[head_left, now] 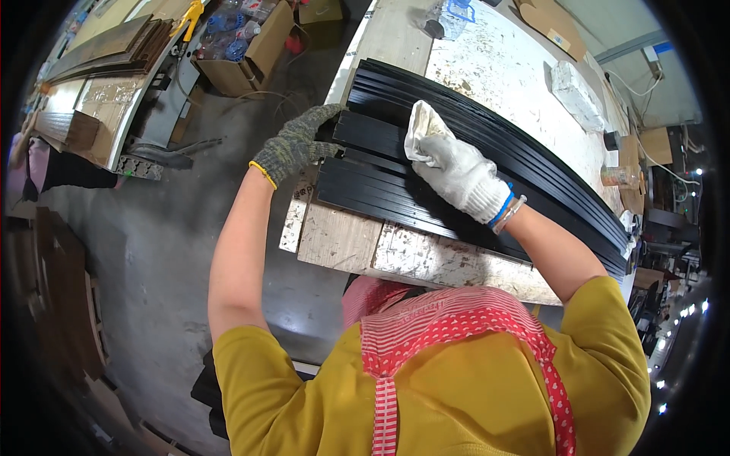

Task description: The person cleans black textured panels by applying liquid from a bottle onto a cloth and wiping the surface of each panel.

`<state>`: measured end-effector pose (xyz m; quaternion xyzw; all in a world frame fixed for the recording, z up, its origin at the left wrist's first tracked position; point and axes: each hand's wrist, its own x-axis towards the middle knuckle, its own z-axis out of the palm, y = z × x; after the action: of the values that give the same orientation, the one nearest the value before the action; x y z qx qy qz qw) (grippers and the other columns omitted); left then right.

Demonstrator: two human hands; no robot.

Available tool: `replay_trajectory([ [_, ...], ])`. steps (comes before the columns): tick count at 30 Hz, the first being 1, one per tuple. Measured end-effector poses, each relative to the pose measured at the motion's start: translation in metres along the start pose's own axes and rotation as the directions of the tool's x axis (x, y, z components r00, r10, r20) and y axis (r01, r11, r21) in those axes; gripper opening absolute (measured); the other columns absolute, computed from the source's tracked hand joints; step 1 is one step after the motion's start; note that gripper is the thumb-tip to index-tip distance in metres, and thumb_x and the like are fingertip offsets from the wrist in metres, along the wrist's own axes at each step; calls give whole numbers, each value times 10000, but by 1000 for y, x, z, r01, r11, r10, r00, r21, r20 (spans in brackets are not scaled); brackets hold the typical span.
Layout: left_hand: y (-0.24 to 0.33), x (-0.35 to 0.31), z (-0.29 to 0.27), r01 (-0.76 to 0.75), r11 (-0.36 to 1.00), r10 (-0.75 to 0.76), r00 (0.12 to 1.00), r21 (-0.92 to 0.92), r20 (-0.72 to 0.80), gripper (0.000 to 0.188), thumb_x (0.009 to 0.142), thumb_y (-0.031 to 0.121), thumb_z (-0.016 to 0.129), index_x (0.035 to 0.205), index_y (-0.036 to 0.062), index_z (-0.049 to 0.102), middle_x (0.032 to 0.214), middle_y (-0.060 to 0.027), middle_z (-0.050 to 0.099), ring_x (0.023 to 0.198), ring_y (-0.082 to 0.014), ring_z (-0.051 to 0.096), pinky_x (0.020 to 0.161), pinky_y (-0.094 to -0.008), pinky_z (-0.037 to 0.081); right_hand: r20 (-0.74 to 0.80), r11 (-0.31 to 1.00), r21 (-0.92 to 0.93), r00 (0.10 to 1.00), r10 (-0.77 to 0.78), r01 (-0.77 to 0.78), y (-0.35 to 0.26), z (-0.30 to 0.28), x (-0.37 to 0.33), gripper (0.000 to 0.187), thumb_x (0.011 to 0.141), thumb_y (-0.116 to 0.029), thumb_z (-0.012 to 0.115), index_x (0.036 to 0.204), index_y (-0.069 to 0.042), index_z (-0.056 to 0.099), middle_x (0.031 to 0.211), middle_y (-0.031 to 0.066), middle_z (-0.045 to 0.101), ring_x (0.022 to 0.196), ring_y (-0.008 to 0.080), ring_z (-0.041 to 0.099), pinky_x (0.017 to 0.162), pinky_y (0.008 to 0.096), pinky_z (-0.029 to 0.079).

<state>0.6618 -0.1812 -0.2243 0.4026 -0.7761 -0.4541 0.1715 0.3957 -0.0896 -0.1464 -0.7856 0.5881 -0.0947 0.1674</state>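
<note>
Several long black grooved slats [380,194] lie side by side across the workbench. My left hand [293,144], in a grey-green knit glove with a yellow cuff, straddles the left end of the middle slat [369,133], fingers at one corner and thumb at the other. My right hand [456,171] wears a white knit glove with a blue cuff. It is closed around a crumpled white cloth [424,125], held over the slats a little right of their left ends. The palm side of that hand is hidden.
The white-topped workbench [487,76] is stained. A white block [578,95] and a clear plastic bottle [454,17] stand beyond the slats. At left are a cardboard box [239,76] of bottles, another bench [114,99] with stacked boards, and a person [57,167].
</note>
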Motion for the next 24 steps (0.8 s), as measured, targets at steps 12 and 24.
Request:
replay_trajectory([
  [12, 8, 1, -4, -7, 985, 18, 998, -174, 63, 752, 749, 52, 752, 1436, 22, 448, 1361, -126, 553, 1228, -201, 536, 1019, -327, 465, -290, 970, 97, 939, -186, 222, -8, 19, -4, 225, 833, -169, 645, 1029, -58, 654, 1324, 264, 544, 1266, 393, 510, 988, 430, 496],
  [24, 36, 10, -55, -92, 960, 105, 994, 266, -36, 381, 935, 42, 600, 1314, 8, 578, 1210, -92, 662, 1130, -184, 605, 1001, -303, 463, -157, 196, 957, 184, 970, -214, 302, -105, -441, 194, 982, -275, 593, 1028, -98, 659, 889, 17, 645, 806, 135, 609, 736, 279, 487],
])
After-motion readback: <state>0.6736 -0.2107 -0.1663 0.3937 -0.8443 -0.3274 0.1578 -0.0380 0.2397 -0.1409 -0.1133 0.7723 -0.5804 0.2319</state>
